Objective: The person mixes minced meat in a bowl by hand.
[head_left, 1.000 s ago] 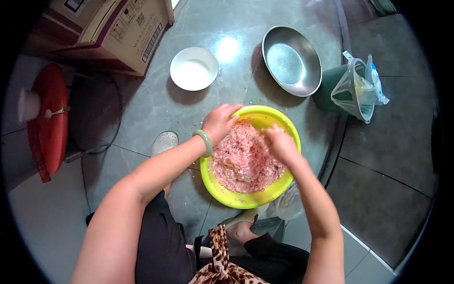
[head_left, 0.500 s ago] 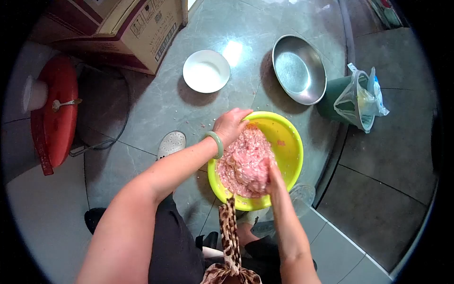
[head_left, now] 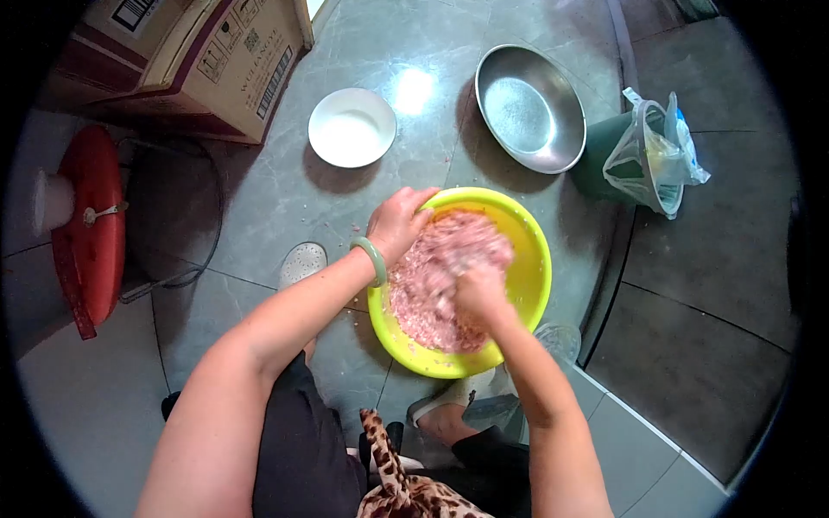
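A bright yellow-green plastic basin (head_left: 534, 285) sits on the floor between my feet, holding a mound of pink minced meat (head_left: 423, 289) flecked with white bits. My left hand (head_left: 399, 223), with a pale green bangle at the wrist, grips the basin's upper left rim, fingers over the edge. Inside the basin, my right hand (head_left: 482, 293) is pushed into the meat. Its fingers are buried and blurred by motion, so their pose is hidden. White bits stick to the basin's inner wall.
Beyond the basin stand a white bowl (head_left: 352, 128) and an oval steel basin (head_left: 531, 108). A green bin (head_left: 604, 155) lined with a plastic bag is at right. Cardboard boxes (head_left: 229, 73) are at upper left, near a red stool (head_left: 91, 242) bearing a spoon and white cup.
My right hand has moved from the meat's right side in toward its middle, and the meat near it is displaced. My left hand keeps its hold on the rim. The view has shifted slightly.
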`<state>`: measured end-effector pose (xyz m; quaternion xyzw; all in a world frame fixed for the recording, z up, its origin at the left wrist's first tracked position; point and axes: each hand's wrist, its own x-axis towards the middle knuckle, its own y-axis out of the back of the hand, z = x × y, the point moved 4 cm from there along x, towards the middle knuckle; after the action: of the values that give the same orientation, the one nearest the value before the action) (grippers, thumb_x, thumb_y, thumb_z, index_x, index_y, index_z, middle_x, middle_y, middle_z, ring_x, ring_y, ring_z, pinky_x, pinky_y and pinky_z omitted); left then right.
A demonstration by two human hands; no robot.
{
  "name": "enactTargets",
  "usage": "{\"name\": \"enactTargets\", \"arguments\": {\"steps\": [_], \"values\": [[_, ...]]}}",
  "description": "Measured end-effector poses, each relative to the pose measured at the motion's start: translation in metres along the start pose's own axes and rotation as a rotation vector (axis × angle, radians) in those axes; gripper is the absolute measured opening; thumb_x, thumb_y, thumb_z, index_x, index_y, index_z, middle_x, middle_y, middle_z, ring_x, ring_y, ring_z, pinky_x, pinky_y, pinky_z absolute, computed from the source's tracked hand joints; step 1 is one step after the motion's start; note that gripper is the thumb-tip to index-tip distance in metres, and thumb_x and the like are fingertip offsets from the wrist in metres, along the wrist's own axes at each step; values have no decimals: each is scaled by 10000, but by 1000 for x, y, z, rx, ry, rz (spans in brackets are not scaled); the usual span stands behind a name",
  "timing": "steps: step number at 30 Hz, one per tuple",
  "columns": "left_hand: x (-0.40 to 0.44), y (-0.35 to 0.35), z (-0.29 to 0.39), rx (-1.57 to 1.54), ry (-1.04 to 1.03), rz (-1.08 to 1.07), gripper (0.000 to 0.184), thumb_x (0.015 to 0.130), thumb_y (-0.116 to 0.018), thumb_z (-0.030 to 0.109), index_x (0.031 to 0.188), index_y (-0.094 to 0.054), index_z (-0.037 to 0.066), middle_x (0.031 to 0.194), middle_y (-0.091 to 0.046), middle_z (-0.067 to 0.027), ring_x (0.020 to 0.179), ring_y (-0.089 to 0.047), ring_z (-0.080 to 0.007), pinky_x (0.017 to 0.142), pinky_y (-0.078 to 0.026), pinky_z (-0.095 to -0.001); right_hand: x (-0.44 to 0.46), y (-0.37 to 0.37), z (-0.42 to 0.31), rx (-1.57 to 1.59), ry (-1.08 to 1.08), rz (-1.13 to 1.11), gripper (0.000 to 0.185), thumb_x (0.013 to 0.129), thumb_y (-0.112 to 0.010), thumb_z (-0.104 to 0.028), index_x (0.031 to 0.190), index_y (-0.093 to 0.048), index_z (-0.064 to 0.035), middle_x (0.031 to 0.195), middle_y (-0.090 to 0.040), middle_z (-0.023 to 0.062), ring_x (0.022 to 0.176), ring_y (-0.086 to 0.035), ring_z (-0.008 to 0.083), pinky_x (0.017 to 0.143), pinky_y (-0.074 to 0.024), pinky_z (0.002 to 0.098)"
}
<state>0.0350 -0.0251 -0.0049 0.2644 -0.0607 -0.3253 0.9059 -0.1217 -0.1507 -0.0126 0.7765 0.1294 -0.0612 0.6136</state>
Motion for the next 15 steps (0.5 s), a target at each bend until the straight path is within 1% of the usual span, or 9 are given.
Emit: {"name": "enactTargets", "arguments": {"steps": [2, 4, 5, 7, 9, 11, 13, 14, 15], "values": [[2, 2, -1, -48, 51, 68, 352, 847, -619, 144, 1199, -609, 145, 939, -587, -126, 865, -594, -319, 763, -481, -403, -12, 2, 31, -199, -142, 69, 636, 794, -621, -371, 1377, -455, -179, 1194, -606, 166, 1019, -613, 317, 889, -474, 458], [2, 3, 1, -56, 47, 78, 351, 849, -618, 145, 1201, -607, 143, 944, -588, -126, 872, -594, -317, 766, -481, -400, -39, -5, 43, 96, -490, -239, 588, 854, -558, -441, 1384, -439, -216, 975, -675, 184, 902, -647, 364, 788, -512, 478], [1, 2, 3, -60, 55, 91, 350, 852, -616, 146, 1202, -606, 142, 949, -589, -125, 879, -594, -315, 769, -480, -396, -53, -8, 31, 102, -515, -267, 604, 848, -566, -418, 1398, -412, -224, 1001, -664, 203, 914, -641, 376, 802, -507, 489], [2, -1, 2, -34, 47, 93, 351, 852, -617, 146, 1202, -606, 143, 954, -589, -124, 882, -594, -314, 770, -480, -395, -72, -15, -12, 78, -428, -203, 594, 849, -562, -334, 1407, -382, -243, 1016, -652, 229, 901, -640, 394, 808, -506, 504], [2, 2, 1, 3, 48, 100, 351, 852, -618, 147, 1202, -607, 144, 958, -589, -123, 885, -594, -314, 771, -480, -394, -70, -47, -47, 106, -184, -13, 497, 854, -533, -211, 1342, -442, -241, 942, -657, 224, 850, -648, 394, 774, -512, 509], [1, 2, 4, -24, 39, 103, 351, 852, -615, 151, 1202, -607, 146, 961, -589, -123, 892, -593, -316, 772, -479, -397, -48, -56, -61, 162, -57, 88, 436, 853, -517, -149, 1281, -505, -229, 878, -662, 212, 824, -652, 390, 747, -514, 512], [3, 1, 2, -4, 32, 88, 350, 852, -613, 158, 1202, -607, 145, 960, -589, -123, 893, -592, -317, 772, -479, -399, 12, -10, -61, 188, -130, -448, 302, 805, -532, -89, 1088, -628, -127, 940, -660, 163, 940, -629, 352, 828, -501, 455], [3, 0, -1, 11, 31, 69, 349, 853, -610, 164, 1202, -606, 144, 960, -588, -123, 893, -592, -318, 772, -479, -402, 29, -12, -39, 131, -42, -291, 154, 793, -521, -78, 885, -645, -87, 804, -644, 129, 821, -646, 320, 746, -518, 437], [2, 1, -2, 11, 40, 67, 349, 853, -610, 164, 1202, -606, 144, 960, -588, -123, 893, -592, -318, 772, -479, -402, 34, 10, -20, 194, 138, 52, 149, 772, -546, -83, 876, -652, -89, 833, -653, 116, 843, -648, 308, 738, -519, 420]]}}
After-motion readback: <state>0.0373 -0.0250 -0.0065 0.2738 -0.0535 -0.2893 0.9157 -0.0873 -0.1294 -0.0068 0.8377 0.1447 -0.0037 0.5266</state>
